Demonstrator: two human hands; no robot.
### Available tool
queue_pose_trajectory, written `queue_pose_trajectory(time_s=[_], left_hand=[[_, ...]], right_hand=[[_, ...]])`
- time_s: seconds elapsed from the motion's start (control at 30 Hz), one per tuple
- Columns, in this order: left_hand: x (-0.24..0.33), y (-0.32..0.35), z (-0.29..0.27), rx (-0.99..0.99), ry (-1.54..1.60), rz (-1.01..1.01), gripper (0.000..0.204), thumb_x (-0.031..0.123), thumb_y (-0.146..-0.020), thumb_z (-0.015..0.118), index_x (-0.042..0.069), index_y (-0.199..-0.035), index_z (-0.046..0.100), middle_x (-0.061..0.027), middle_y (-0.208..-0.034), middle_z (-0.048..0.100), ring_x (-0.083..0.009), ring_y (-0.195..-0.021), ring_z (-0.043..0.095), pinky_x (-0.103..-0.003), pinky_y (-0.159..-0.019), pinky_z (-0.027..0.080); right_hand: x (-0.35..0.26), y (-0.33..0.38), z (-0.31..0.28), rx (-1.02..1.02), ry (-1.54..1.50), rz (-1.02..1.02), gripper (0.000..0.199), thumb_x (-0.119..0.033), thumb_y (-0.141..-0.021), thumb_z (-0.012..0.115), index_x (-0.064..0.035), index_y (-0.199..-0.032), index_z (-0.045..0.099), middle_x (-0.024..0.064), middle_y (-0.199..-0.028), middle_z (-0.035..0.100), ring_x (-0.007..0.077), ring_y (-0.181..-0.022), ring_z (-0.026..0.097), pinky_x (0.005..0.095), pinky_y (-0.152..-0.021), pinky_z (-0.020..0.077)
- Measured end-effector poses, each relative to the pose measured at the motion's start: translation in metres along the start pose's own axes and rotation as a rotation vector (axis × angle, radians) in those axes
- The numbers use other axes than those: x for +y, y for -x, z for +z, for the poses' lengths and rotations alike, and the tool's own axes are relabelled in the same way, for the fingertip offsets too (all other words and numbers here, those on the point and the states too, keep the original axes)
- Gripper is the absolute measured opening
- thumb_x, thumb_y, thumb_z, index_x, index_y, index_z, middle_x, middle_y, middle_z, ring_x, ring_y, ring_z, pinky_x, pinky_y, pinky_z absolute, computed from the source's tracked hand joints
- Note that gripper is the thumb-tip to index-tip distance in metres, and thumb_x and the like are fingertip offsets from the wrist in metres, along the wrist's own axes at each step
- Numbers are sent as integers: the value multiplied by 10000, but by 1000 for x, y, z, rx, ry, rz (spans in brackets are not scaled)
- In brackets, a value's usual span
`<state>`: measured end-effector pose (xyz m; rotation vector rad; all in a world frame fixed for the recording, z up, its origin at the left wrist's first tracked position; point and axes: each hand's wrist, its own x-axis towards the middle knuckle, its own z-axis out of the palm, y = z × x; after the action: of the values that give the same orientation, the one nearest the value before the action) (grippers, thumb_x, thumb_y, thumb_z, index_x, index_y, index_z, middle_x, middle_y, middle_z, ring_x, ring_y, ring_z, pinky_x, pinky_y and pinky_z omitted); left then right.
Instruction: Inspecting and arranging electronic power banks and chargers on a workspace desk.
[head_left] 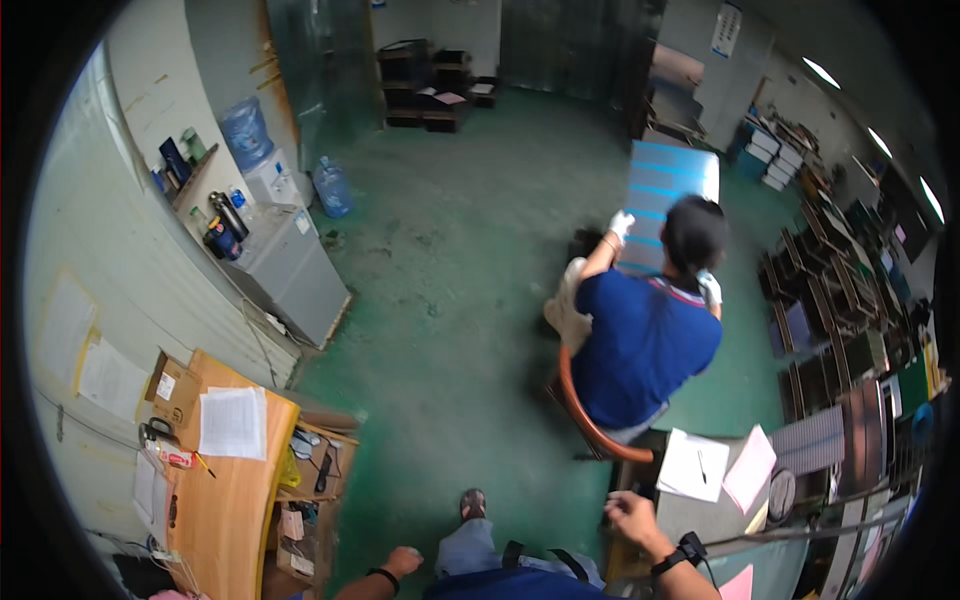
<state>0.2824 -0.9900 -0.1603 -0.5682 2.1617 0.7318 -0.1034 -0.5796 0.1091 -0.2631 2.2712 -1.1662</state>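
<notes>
Low in the head view, my left hand (pixel 403 560) hangs as a loose fist over the green floor, holding nothing, a dark band on its wrist. My right hand (pixel 632 516) rests on the near edge of a small grey table (pixel 690 515), fingers curled over the edge, a black watch on the wrist. My knee and one shoe (pixel 472 503) show between the hands. On the table lie a white sheet with a pen (pixel 692 464) and a pink sheet (pixel 750 468).
A person in a blue shirt (pixel 645 345) sits on a wooden chair (pixel 585 420), lifting a large blue-striped panel (pixel 668 195) in white gloves. An orange desk with papers (pixel 225 470) stands left. Grey cabinet (pixel 290 270), water bottles, stacked panels at right (pixel 840 330).
</notes>
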Motion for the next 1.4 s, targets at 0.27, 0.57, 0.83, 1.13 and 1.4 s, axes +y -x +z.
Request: queue_pose_trajectory(time_s=[0.27,0.57,0.83,1.13,1.4], left_hand=[[-24,-33,-204,435,971,-321,222,102,-877,598,-72,-1008,646,-88,-853,686,-181,-747,674,-303,-666,530],[-6,-121,-398,205,833,-137,456,272,-952,528,1,-1315,474,-153,-1254,553,-301,-1113,525,-407,-951,412],[-8,-230,-604,341,947,-116,379,233,-945,536,17,-1256,516,-121,-1153,583,-272,-1012,552,-401,-859,443],[-32,-433,-827,119,709,66,295,190,-938,546,34,-1188,564,-84,-1040,617,-238,-898,582,-393,-756,479],[-37,-622,-1104,57,390,192,228,151,-931,555,50,-1129,606,-52,-939,648,-208,-797,609,-386,-664,510]], right_hand=[[-166,-179,98,-470,441,-313,390,-263,-862,683,2,-1143,628,175,-1017,697,284,-942,688,364,-827,548],[-195,-403,147,-405,400,-380,417,-336,-827,697,-53,-1130,652,168,-966,703,323,-872,691,393,-798,550],[-335,-614,153,-433,483,-438,418,-346,-869,605,-72,-1184,613,150,-983,704,354,-940,660,427,-841,518],[-384,-794,108,117,306,-165,358,-276,-814,638,-61,-1099,665,178,-921,702,346,-881,674,424,-813,536],[-319,-774,169,132,244,534,447,-347,-784,670,-81,-1144,682,178,-1075,687,354,-1036,636,400,-923,496]])
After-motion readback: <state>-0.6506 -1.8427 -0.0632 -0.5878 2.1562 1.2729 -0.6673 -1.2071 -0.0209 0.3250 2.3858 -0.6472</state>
